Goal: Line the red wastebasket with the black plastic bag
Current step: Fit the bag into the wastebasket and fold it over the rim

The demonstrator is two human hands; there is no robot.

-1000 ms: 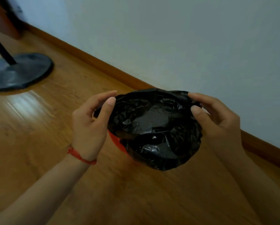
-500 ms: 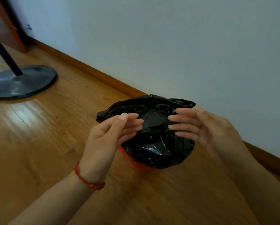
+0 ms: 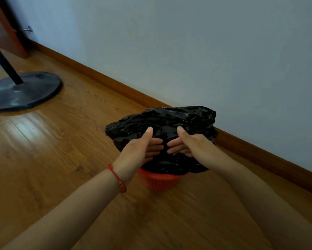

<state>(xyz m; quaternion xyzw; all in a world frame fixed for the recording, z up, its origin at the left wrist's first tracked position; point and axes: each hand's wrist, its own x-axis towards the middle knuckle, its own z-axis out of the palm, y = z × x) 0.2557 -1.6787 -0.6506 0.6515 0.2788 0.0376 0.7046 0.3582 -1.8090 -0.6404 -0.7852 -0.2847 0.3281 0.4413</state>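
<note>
The black plastic bag lies crumpled and puffed over the top of the red wastebasket, of which only the ribbed near side shows below the plastic. My left hand and my right hand are side by side over the middle of the bag. Their fingers are straight and point inward and down against the plastic, thumbs up. Neither hand grips the bag. A red string bracelet is on my left wrist.
The wastebasket stands on a wooden floor close to a white wall with a brown baseboard. A dark round stand base with a black pole sits at the left. Brown furniture fills the top left corner.
My hands let go of the bag's rim at its sides, came together over its middle and moved down onto the plastic. The view has pulled back, showing more of the red wastebasket.
</note>
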